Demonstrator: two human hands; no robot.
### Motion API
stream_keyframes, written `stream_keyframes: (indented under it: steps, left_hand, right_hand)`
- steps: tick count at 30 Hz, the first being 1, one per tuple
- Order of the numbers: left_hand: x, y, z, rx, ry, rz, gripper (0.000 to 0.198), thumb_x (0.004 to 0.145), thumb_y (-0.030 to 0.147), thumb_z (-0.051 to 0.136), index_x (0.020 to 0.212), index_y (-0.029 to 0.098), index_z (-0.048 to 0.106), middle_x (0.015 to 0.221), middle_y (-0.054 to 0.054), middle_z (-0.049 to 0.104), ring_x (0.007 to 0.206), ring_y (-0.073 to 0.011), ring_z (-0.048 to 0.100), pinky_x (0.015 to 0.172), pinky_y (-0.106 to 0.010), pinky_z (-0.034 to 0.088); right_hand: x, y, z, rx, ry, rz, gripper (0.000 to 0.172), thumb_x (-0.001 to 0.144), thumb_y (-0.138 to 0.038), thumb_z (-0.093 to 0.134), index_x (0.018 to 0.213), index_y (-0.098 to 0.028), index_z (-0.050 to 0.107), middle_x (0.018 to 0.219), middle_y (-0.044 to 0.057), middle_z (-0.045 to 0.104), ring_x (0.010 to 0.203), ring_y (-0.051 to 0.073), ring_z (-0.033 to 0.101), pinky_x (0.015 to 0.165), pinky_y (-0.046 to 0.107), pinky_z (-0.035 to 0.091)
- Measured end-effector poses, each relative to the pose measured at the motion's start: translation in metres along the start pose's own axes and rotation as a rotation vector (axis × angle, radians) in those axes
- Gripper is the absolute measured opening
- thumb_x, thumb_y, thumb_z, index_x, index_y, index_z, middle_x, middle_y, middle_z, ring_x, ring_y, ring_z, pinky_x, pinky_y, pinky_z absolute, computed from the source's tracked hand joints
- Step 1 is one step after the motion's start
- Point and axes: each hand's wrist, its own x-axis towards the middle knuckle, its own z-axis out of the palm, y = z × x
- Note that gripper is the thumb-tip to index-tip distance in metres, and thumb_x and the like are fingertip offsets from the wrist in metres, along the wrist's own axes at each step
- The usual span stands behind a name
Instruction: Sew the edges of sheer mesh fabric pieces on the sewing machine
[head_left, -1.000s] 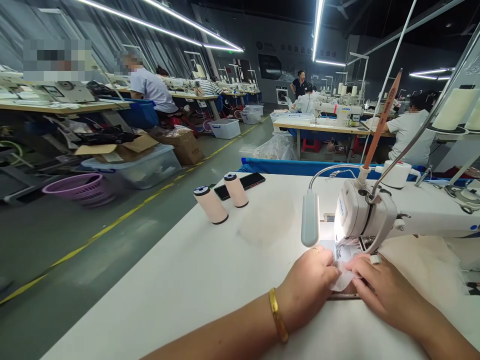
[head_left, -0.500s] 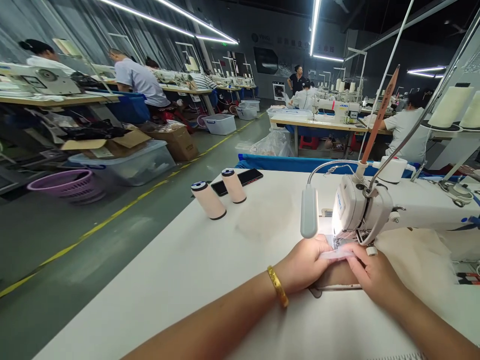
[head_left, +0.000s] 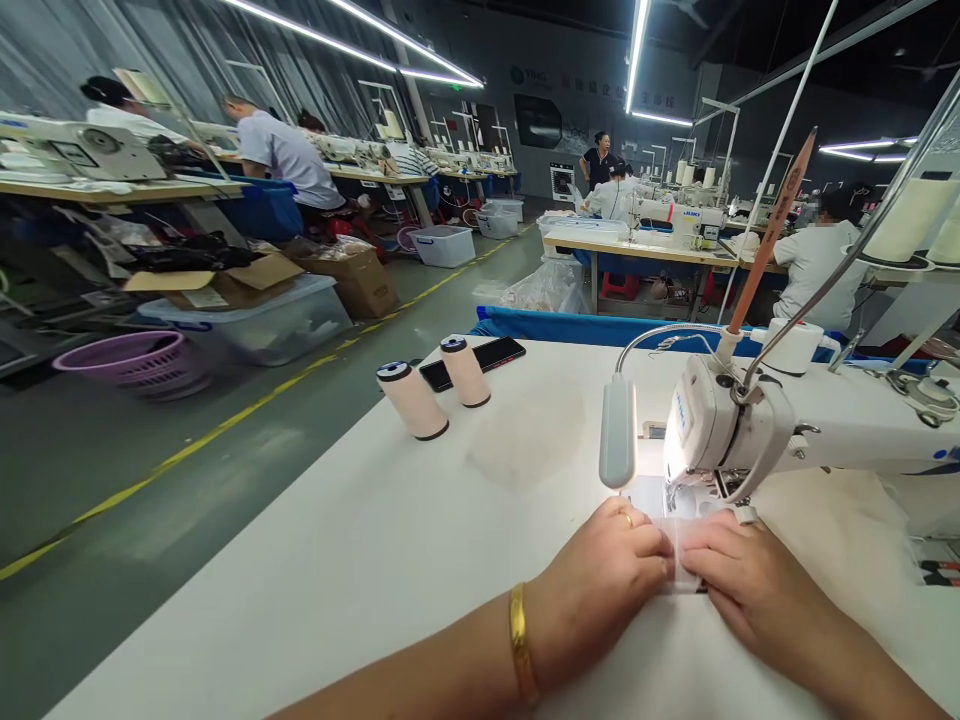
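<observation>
Leftward, open tabletop (head_left: 390, 540) between edge (head_left: 229, 542) and left hand (head_left: 604, 580) on sheer fabric (head_left: 681, 555).

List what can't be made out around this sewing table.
Cloth: head view, partly hidden by the left hand and right hand; pinch or press, unclear.
Phone: head view, partly covered by the farther spool.
Outermost thread cone: head view, cut off by the right edge.

Looking across a sewing workshop — judging by a sewing machine (head_left: 720, 420) close by and rows of further machines (head_left: 694, 228) on long tables (head_left: 615, 246). Noting seated workers (head_left: 289, 160), thread cones (head_left: 911, 215), plastic bins (head_left: 444, 247); seeing tube lights (head_left: 637, 50) overhead — and tracing a yellow line (head_left: 240, 420) along the floor (head_left: 255, 470).
</observation>
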Motion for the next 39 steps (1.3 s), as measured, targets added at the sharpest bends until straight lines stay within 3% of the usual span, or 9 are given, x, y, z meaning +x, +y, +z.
stream_keyframes:
  steps: [6, 13, 18, 21, 28, 39]
  left_hand:
    - [0.004, -0.01, 0.002, 0.031, -0.005, -0.018, 0.022, 0.09, 0.002, 0.061, 0.094, 0.021, 0.071, 0.097, 0.001, 0.076, 0.084, -0.0178, 0.062, 0.084, -0.037, 0.04]
    - [0.006, -0.012, 0.001, 0.057, -0.01, 0.033, 0.02, 0.091, 0.003, 0.06, 0.096, 0.02, 0.069, 0.096, -0.003, 0.075, 0.098, -0.021, 0.065, 0.087, -0.037, 0.043]
    - [0.005, -0.012, 0.001, 0.069, -0.033, 0.045, 0.022, 0.089, 0.001, 0.057, 0.092, 0.02, 0.069, 0.086, -0.002, 0.072, 0.077, -0.0183, 0.06, 0.086, -0.036, 0.043]
    - [0.005, -0.013, 0.0, 0.073, -0.045, 0.029, 0.021, 0.087, 0.002, 0.058, 0.088, 0.02, 0.068, 0.087, -0.003, 0.072, 0.077, -0.0186, 0.058, 0.085, -0.036, 0.044]
    - [0.008, -0.02, 0.002, 0.092, -0.011, 0.02, 0.026, 0.095, 0.004, 0.051, 0.088, 0.019, 0.071, 0.087, -0.005, 0.072, 0.081, -0.0191, 0.06, 0.087, -0.036, 0.047]
    - [0.013, -0.033, 0.009, 0.143, 0.017, 0.015, 0.029, 0.101, 0.011, 0.049, 0.086, 0.019, 0.072, 0.087, -0.003, 0.073, 0.084, -0.0185, 0.063, 0.088, -0.032, 0.049]
  right_hand:
    - [0.005, 0.002, 0.003, -0.005, 0.006, 0.042, 0.035, 0.093, 0.0, 0.042, 0.098, -0.024, 0.066, 0.091, 0.006, 0.067, 0.086, 0.024, 0.06, 0.072, 0.034, 0.049]
    - [0.005, 0.007, 0.011, -0.028, 0.05, 0.043, 0.042, 0.091, 0.003, 0.043, 0.111, -0.025, 0.068, 0.101, 0.008, 0.069, 0.096, 0.027, 0.061, 0.077, 0.037, 0.052]
    - [0.003, 0.007, 0.015, -0.038, 0.052, 0.05, 0.045, 0.09, 0.004, 0.041, 0.114, -0.023, 0.068, 0.105, 0.009, 0.071, 0.098, 0.028, 0.062, 0.077, 0.04, 0.054]
    - [0.004, 0.007, 0.016, -0.043, 0.074, 0.051, 0.045, 0.09, 0.005, 0.04, 0.113, -0.022, 0.069, 0.107, 0.011, 0.071, 0.101, 0.029, 0.063, 0.078, 0.041, 0.055]
    - [0.006, 0.009, 0.019, -0.078, 0.113, 0.074, 0.045, 0.088, 0.004, 0.04, 0.113, -0.02, 0.069, 0.119, 0.013, 0.072, 0.11, 0.034, 0.063, 0.087, 0.05, 0.057]
    - [0.009, 0.012, 0.023, -0.147, 0.142, 0.136, 0.047, 0.096, -0.003, 0.035, 0.12, -0.021, 0.071, 0.129, 0.012, 0.072, 0.096, 0.026, 0.07, 0.076, 0.041, 0.06]
